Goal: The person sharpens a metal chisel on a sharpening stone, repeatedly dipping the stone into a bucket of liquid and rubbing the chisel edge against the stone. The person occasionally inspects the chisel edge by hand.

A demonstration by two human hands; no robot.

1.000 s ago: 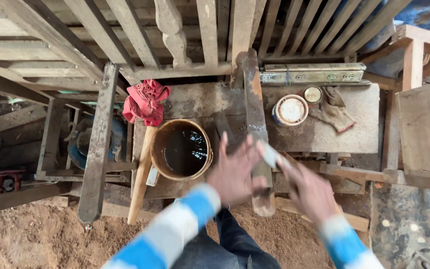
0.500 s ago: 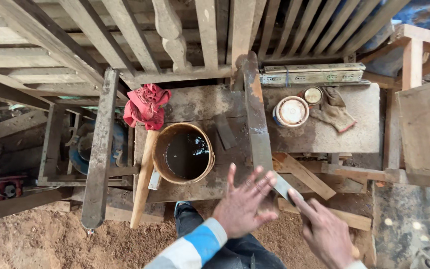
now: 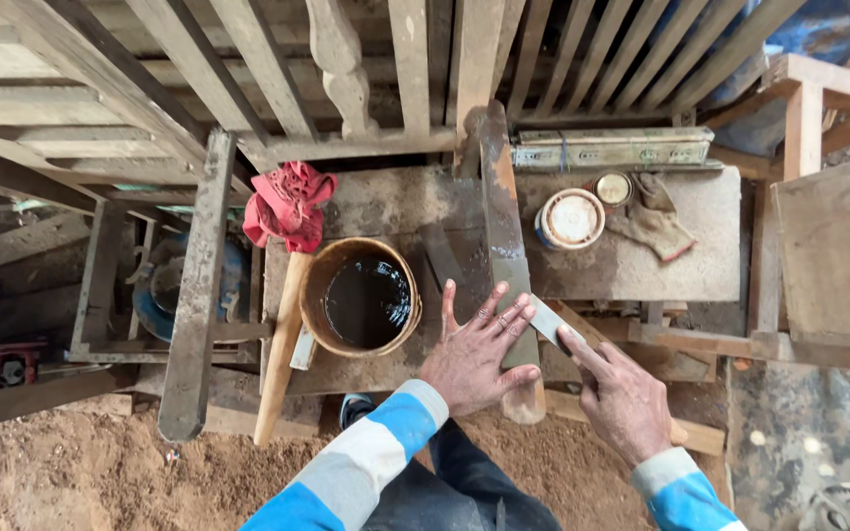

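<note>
Cluttered workbench [image 3: 632, 265], bucket [image 3: 361, 298] beside left hand [image 3: 471, 356]

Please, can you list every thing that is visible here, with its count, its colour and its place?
Bucket: one, brown, dark liquid inside, on the workbench, left of the hands.
Rag: one, red, above the bucket's left side.
Wooden handle: one, tan, leaning beside the bucket.
Sharpening block: one, long, grey-brown, down the bench middle.
Flat blade: one, grey, lying on the block.
Tins: two, round, pale lids, right part of the bench.
Glove: one, brownish, beside the tins.
Spirit level: one, greenish, behind the tins.
Left hand: fingers spread on the blade.
Right hand: forefinger on the blade's end.
</note>
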